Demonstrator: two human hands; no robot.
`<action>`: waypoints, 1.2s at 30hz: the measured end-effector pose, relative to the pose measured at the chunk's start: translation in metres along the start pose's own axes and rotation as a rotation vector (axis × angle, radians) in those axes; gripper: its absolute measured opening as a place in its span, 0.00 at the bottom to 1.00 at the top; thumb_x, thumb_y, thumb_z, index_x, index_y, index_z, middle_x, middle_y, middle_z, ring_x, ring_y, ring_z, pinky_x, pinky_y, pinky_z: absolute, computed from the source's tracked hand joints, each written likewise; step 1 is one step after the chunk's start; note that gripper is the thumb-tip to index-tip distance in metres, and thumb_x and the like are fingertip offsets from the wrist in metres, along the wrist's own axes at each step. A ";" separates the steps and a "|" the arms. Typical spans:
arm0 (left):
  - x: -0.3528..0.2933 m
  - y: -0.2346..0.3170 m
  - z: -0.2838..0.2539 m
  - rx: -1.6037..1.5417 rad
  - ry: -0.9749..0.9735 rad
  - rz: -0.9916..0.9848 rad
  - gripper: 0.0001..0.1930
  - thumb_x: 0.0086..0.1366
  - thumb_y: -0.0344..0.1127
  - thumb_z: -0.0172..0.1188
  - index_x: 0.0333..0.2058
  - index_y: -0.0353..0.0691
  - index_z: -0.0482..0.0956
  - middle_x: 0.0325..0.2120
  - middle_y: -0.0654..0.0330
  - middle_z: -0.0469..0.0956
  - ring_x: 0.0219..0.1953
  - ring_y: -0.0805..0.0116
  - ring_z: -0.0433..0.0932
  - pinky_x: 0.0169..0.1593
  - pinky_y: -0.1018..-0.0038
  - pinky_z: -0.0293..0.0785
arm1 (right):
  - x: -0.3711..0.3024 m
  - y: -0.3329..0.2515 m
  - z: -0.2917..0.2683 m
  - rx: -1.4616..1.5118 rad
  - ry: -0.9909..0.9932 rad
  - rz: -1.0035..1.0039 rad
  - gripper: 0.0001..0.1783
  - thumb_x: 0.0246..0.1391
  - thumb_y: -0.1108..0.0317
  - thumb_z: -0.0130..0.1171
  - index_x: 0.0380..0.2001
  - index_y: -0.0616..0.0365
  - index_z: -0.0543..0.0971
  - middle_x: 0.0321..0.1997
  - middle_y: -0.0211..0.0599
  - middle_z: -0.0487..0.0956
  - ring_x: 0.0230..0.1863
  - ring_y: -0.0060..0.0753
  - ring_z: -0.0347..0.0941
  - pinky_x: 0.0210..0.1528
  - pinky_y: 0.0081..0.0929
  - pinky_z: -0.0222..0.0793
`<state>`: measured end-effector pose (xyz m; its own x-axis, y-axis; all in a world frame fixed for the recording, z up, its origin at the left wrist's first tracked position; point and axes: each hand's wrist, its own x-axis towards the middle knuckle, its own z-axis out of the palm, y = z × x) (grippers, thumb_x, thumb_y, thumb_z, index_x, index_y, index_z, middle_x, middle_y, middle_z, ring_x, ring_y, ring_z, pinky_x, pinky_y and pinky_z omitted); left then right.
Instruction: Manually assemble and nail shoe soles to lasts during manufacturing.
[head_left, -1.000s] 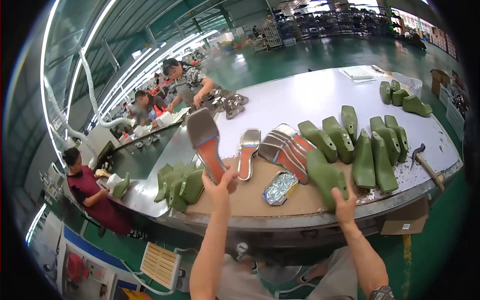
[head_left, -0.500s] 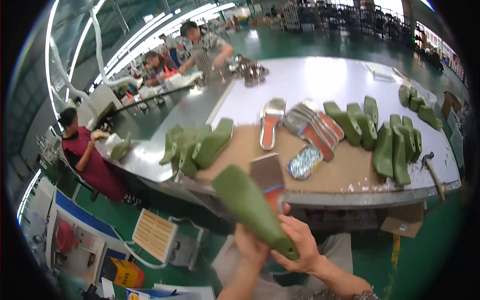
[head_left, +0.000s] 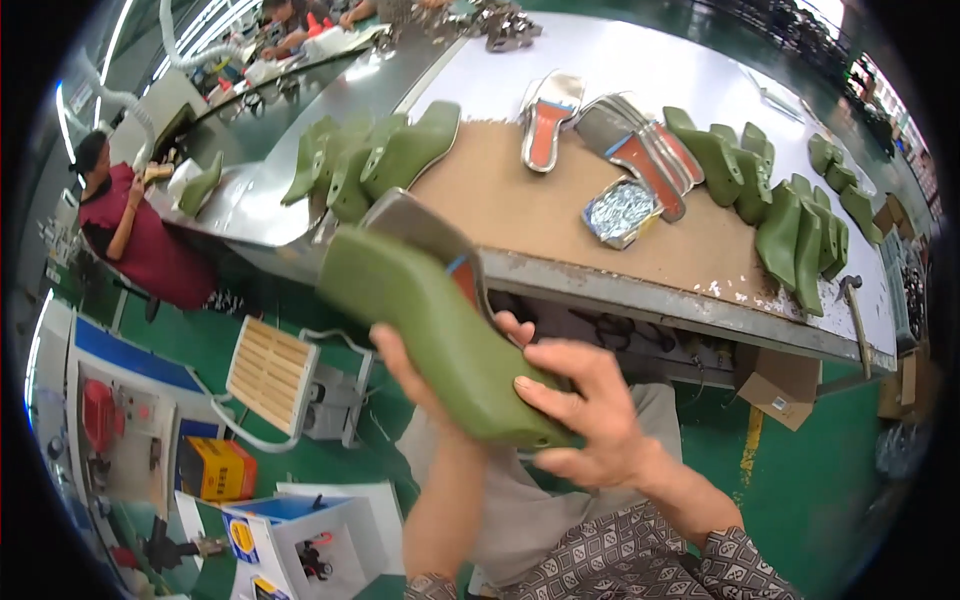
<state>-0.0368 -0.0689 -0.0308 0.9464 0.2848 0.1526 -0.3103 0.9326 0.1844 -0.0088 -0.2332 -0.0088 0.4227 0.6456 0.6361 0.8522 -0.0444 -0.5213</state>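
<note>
A green shoe last [head_left: 430, 345] is held above my lap, slanting from upper left to lower right. Along its far side lies an insole [head_left: 415, 222] with a grey-brown front, a blue stripe and an orange-red rear part. My left hand [head_left: 430, 405] grips the last from the left and below, its thumb along the near side. My right hand [head_left: 600, 415] closes round the narrower end, fingers over the upper side. Fingertips show beside the insole; I cannot tell which hand they belong to. The last hides part of the insole.
Ahead stands a worktable [head_left: 600, 275] with a brown board. On it are more green lasts [head_left: 415, 150], stacked insoles [head_left: 645, 150], a foil-lined box [head_left: 622, 212] and a hammer [head_left: 853, 310]. A stool [head_left: 272, 375] and a seated person [head_left: 140, 230] are to the left.
My view has tipped downward. The last with the insole has turned and appears larger, its wide end further left. My right hand has shifted so its fingers lie over the last.
</note>
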 end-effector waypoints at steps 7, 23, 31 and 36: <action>0.040 0.028 0.004 0.170 0.129 0.082 0.37 0.62 0.72 0.38 0.45 0.43 0.76 0.33 0.58 0.78 0.32 0.61 0.79 0.40 0.62 0.78 | -0.021 0.077 0.014 0.219 -0.102 0.766 0.35 0.51 0.64 0.62 0.60 0.62 0.62 0.57 0.53 0.71 0.60 0.47 0.67 0.61 0.36 0.62; 0.027 0.045 -0.031 0.090 0.278 0.092 0.33 0.63 0.68 0.42 0.41 0.41 0.78 0.35 0.55 0.78 0.37 0.60 0.79 0.43 0.64 0.78 | -0.072 0.105 0.127 0.387 0.061 0.702 0.22 0.48 0.75 0.64 0.41 0.59 0.62 0.34 0.38 0.76 0.30 0.27 0.71 0.32 0.26 0.70; 0.032 0.014 -0.007 0.092 0.361 -0.069 0.34 0.63 0.68 0.42 0.38 0.39 0.76 0.31 0.58 0.78 0.33 0.64 0.79 0.37 0.68 0.78 | -0.091 0.086 0.088 0.122 0.218 0.816 0.21 0.48 0.72 0.65 0.40 0.56 0.64 0.34 0.38 0.77 0.31 0.30 0.71 0.36 0.28 0.70; 0.028 -0.007 0.000 0.226 0.370 -0.169 0.34 0.63 0.69 0.41 0.37 0.40 0.77 0.29 0.59 0.78 0.29 0.65 0.79 0.35 0.69 0.79 | -0.093 0.065 0.016 0.133 0.166 0.769 0.27 0.45 0.81 0.52 0.53 0.63 0.67 0.55 0.46 0.70 0.59 0.39 0.67 0.62 0.34 0.59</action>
<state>-0.0086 -0.0677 -0.0278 0.9409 0.2315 -0.2472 -0.1220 0.9125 0.3904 0.0021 -0.2842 -0.1109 0.9265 0.3486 0.1416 0.2637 -0.3331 -0.9053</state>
